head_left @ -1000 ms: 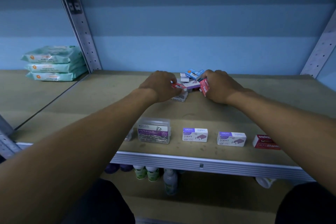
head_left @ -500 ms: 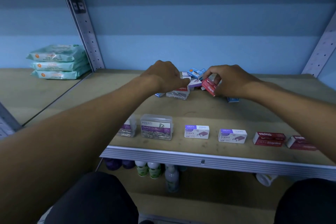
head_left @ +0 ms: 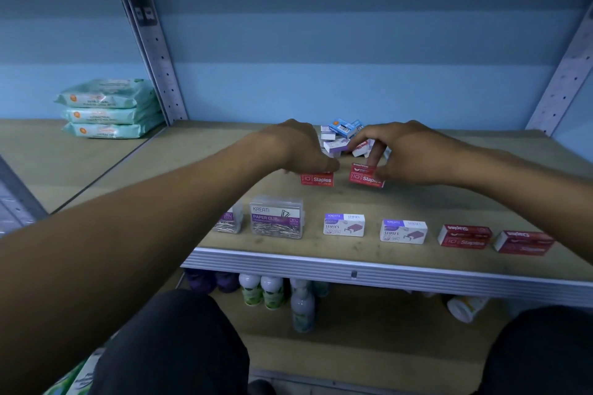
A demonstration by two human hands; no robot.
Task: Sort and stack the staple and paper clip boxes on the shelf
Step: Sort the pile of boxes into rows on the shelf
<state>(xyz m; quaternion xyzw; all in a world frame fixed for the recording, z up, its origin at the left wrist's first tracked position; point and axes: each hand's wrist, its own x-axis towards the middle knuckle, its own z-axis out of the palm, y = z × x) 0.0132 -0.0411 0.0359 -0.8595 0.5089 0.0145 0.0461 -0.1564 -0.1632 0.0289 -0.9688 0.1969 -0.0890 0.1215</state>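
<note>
Hands (head_left: 349,154) grip two red staple boxes (head_left: 340,177) mid-shelf; front edge (head_left: 353,269) near.

Left hand (head_left: 296,149) and right hand (head_left: 407,154) each on a red staples box (head_left: 365,176)

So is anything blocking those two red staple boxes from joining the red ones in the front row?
Nothing visible does. The red boxes under the left hand and right hand have bare shelf between them and the front red pair.
</note>
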